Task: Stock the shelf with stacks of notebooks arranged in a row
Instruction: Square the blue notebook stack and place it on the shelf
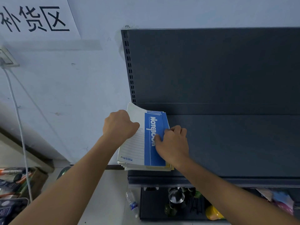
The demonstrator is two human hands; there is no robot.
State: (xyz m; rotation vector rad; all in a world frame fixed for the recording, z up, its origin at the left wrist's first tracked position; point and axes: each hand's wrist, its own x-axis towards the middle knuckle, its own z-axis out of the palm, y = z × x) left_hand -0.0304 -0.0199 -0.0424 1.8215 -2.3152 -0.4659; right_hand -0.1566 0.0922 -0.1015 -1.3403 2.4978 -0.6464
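A stack of notebooks (138,148) lies flat between the two hands, at the left end of a dark grey shelf (235,143). Its near edge reaches almost to the shelf's front lip. The top cover is white and lined on the left-hand side, with a blue band reading "Notebook" running under the right thumb. The left hand (119,125) is curled into a fist round the stack's left edge, where the far corner of the cover bows upward. The right hand (172,142) grips the right edge, thumb pressed on the blue band and fingers bent over the side.

Beyond both hands rises the shelf's dark back panel (211,65), with a slotted upright (129,65) just past the left hand. Far beyond the left hand a white paper sign (35,18) is taped to the wall, and a white cable (17,114) hangs well outside the left arm. Below the forearms, a lower tier holds a plastic bottle (133,203), a clear glass (176,194) and a yellow object (212,212).
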